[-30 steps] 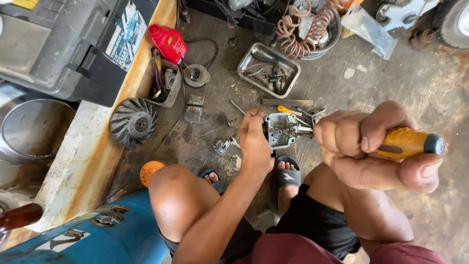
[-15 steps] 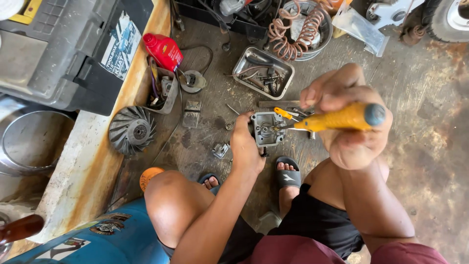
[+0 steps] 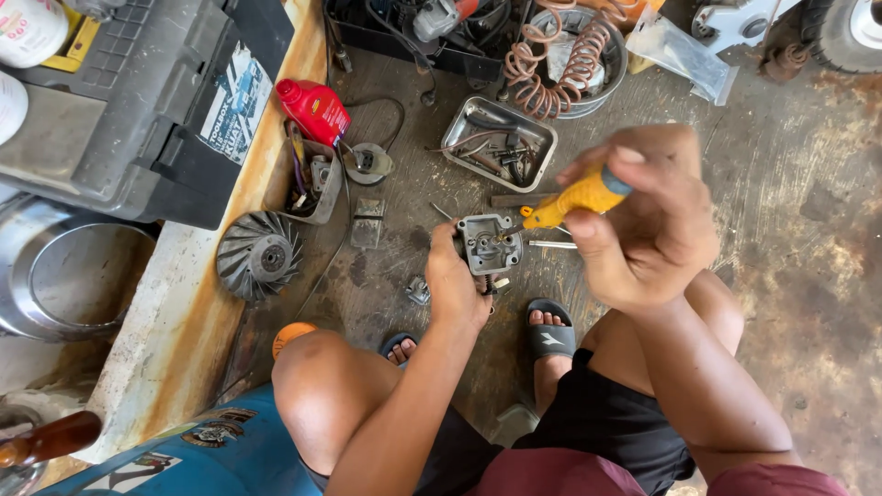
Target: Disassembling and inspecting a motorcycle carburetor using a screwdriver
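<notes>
My left hand grips a small grey metal engine part, like a carburetor body, held just above the stained concrete floor. My right hand is closed around a yellow-handled screwdriver. Its tip points down and left into the top of the metal part. I am squatting, with both knees and my sandalled feet under the hands.
A metal tray of small parts lies beyond the hands, with a red bottle, a finned fan wheel and a coiled orange hose around it. A dark toolbox sits on a ledge at left. A blue container is by my left knee.
My right hand swung the screwdriver from pointing sideways at the right to a steeper angle, bringing its tip onto the metal part. My left hand kept holding the part.
</notes>
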